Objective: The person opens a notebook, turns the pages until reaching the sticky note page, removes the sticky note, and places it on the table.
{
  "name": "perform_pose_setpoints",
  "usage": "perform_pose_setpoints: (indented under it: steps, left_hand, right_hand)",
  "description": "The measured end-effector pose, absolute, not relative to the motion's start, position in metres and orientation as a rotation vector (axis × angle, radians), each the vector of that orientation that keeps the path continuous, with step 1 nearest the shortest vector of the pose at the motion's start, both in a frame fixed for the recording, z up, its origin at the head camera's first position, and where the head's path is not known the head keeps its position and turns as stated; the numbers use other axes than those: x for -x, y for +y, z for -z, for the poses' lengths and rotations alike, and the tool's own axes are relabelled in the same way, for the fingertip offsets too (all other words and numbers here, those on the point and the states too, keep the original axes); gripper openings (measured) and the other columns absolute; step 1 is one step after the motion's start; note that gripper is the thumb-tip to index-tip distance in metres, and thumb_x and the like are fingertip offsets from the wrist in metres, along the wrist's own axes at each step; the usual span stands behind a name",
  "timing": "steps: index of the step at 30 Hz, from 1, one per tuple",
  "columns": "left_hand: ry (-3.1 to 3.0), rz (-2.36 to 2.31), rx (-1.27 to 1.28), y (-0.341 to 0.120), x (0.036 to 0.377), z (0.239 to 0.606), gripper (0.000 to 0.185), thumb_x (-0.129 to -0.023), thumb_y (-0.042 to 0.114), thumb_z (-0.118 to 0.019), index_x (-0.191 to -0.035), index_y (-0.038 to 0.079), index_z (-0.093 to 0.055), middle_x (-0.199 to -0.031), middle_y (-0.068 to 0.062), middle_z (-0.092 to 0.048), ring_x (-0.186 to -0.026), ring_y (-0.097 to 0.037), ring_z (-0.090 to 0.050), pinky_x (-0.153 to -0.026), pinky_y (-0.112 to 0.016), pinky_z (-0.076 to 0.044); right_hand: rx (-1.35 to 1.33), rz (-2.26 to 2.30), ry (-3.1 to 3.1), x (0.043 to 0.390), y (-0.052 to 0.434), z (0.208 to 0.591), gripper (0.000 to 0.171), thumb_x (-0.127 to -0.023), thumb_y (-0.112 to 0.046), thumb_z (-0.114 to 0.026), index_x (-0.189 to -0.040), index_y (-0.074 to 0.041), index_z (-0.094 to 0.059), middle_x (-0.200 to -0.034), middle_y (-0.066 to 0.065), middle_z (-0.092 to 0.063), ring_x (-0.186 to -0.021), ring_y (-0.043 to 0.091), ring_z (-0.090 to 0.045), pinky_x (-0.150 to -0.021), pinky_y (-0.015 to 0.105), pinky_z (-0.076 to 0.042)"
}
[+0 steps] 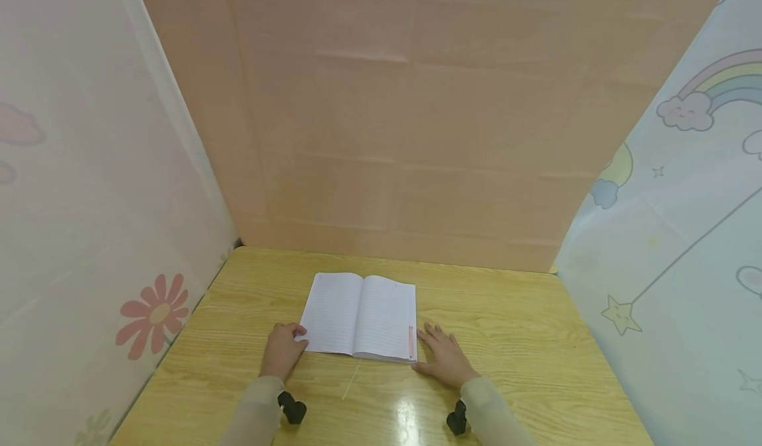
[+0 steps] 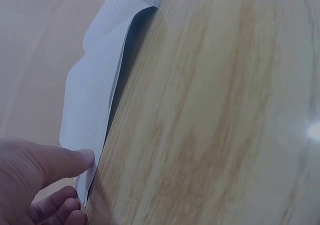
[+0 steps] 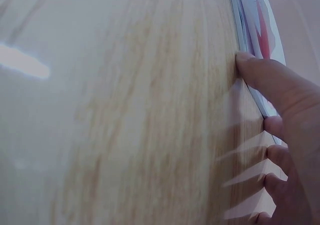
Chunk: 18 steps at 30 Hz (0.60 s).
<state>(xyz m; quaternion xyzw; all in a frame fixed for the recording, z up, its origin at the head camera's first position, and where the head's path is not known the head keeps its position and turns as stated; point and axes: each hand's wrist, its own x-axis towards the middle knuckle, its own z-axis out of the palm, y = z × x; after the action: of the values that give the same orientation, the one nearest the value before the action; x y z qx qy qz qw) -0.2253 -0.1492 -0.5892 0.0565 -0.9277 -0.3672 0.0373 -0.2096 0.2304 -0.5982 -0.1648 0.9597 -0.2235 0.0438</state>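
Note:
An open notebook (image 1: 360,315) with white lined pages lies flat on the wooden table (image 1: 512,340), with a pink tab at its lower right corner. My left hand (image 1: 286,348) is at its lower left corner. The left thumb (image 2: 60,161) lies on the page corner (image 2: 92,100), and the other fingers (image 2: 52,209) are curled beside and below it, pinching the corner. My right hand (image 1: 442,355) lies flat on the table beside the lower right corner, fingers spread. Its thumb (image 3: 265,77) touches the notebook's edge (image 3: 250,15).
A pink backdrop (image 1: 417,115) closes the back of the table. A flowered curtain (image 1: 89,234) hangs along the left side and a rainbow-and-star curtain (image 1: 678,234) along the right. Black wrist camera mounts (image 1: 293,407) sit on both sleeves. Bare wood (image 2: 225,110) surrounds the notebook.

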Motion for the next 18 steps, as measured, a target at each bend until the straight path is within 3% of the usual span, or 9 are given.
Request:
perform_pose_setpoints:
  steps: [11,18]
  left_hand:
    - [-2.858,1.14,-0.142,-0.1519,0.2231,0.586,0.019,-0.079,0.01,-0.074,-0.096,0.001,-0.071,-0.096,-0.017,-0.06,-0.088,-0.029,-0.059,-0.081,-0.048,-0.05]
    - [-2.831,1.287,-0.182,-0.1535,0.2263,0.5797,0.023,-0.083,0.01,-0.071,-0.105,0.002,-0.069,-0.105,-0.019,-0.06,-0.098,-0.031,-0.059,-0.083,-0.048,-0.049]
  right_hand:
    - [0.501,0.673,2.93,0.2097,0.2304,0.5975,0.081,-0.081,-0.057,-0.068,-0.144,-0.011,-0.045,-0.153,0.019,-0.033,-0.141,0.043,-0.028,-0.108,0.069,-0.018]
    - [0.508,0.697,2.923,0.2088,0.2298,0.5951,0.08,-0.081,-0.055,-0.069,-0.144,-0.011,-0.046,-0.153,0.02,-0.034,-0.141,0.044,-0.028,-0.108,0.07,-0.018]
